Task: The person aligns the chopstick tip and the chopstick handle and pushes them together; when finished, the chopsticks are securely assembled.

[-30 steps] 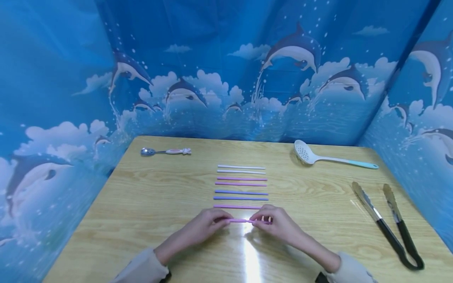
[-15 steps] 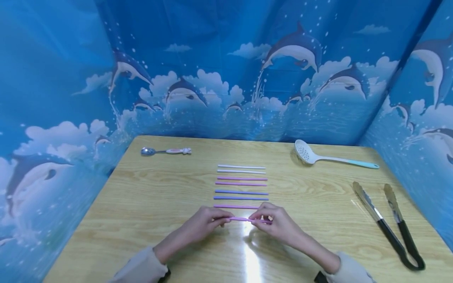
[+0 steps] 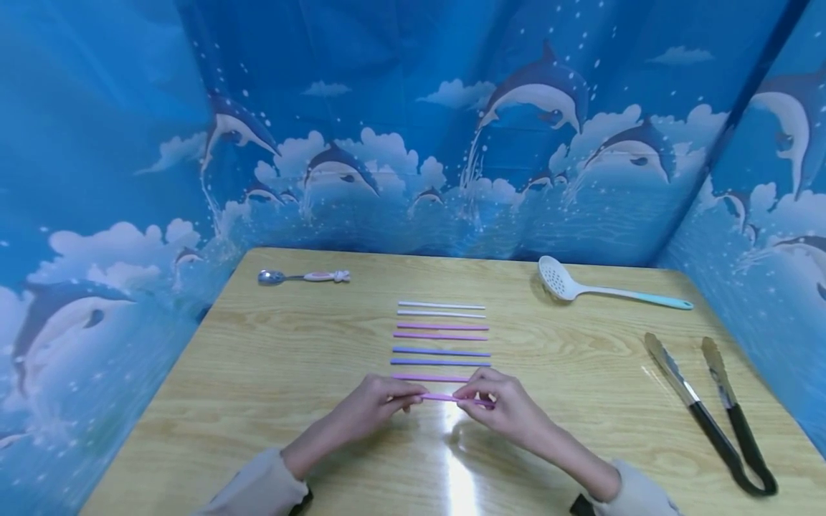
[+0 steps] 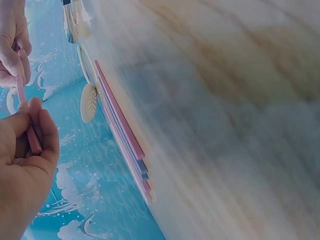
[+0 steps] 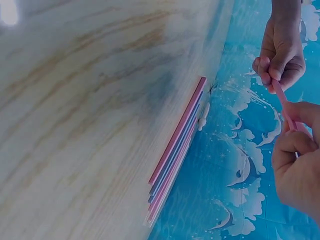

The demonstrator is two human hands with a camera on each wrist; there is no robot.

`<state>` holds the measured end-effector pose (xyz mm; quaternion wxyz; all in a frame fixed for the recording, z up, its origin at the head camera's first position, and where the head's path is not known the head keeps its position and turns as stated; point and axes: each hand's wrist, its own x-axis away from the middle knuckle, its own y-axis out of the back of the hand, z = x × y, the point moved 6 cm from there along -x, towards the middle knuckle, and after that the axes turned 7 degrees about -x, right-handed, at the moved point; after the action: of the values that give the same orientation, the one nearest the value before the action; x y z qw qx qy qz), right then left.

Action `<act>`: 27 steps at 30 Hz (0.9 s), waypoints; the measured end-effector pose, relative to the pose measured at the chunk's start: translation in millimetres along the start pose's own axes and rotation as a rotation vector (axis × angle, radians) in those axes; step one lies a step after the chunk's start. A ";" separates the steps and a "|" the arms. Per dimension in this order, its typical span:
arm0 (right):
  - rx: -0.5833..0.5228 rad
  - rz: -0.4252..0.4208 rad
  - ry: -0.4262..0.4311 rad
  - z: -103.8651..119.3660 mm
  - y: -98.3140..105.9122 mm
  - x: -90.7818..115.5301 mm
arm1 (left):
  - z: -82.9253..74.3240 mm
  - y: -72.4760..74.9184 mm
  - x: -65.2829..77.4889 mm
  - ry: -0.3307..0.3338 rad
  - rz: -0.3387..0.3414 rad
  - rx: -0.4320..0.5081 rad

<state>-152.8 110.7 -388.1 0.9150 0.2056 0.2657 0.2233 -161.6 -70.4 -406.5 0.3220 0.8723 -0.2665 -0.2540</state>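
Between my two hands is a thin pink stick (image 3: 439, 397), held nearly level just above the table. My left hand (image 3: 376, 403) pinches its left part between thumb and fingers; in the left wrist view the stick's end (image 4: 34, 142) shows inside the curled fingers. My right hand (image 3: 502, 403) pinches the stick with thumb and forefinger, and its right end passes beneath the fingers. The right wrist view shows the same pink stick (image 5: 279, 92) spanning both hands. Just beyond them a matching pink stick (image 3: 431, 378) lies on the table, its right end hidden behind my right hand.
Beyond lie parallel rows of blue sticks (image 3: 442, 362), pink sticks (image 3: 442, 336) and white sticks (image 3: 442, 314). A spoon (image 3: 303, 276) is at the back left, a slotted skimmer (image 3: 560, 281) at the back right. Black-handled tongs (image 3: 716, 430) lie spread at right. A dolphin-print curtain (image 3: 400, 143) encloses the table.
My left hand has risen slightly and shifted a little to the right, bringing the pink stick's left part up with it. My right hand keeps almost the same place and grip.
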 end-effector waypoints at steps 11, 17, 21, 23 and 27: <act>-0.001 0.052 -0.038 -5.0 -8.8 6.2 | 5.9 -11.2 6.4 0.049 0.067 0.024; 0.002 0.059 -0.072 -13.2 -10.5 9.9 | 12.6 -16.0 8.4 0.107 0.088 0.034; 0.011 0.057 -0.093 -16.9 -7.0 10.8 | 17.0 -15.1 7.3 0.136 0.078 0.027; 0.024 0.047 -0.088 -19.2 -3.9 10.7 | 18.9 -13.9 6.9 0.151 0.069 0.014; 0.051 0.025 -0.118 -27.6 3.5 10.8 | 22.1 -11.0 6.8 0.171 0.058 -0.006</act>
<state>-161.6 126.2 -412.0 0.9206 0.2450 0.2146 0.2153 -166.9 -76.9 -430.7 0.3534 0.8816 -0.2625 -0.1699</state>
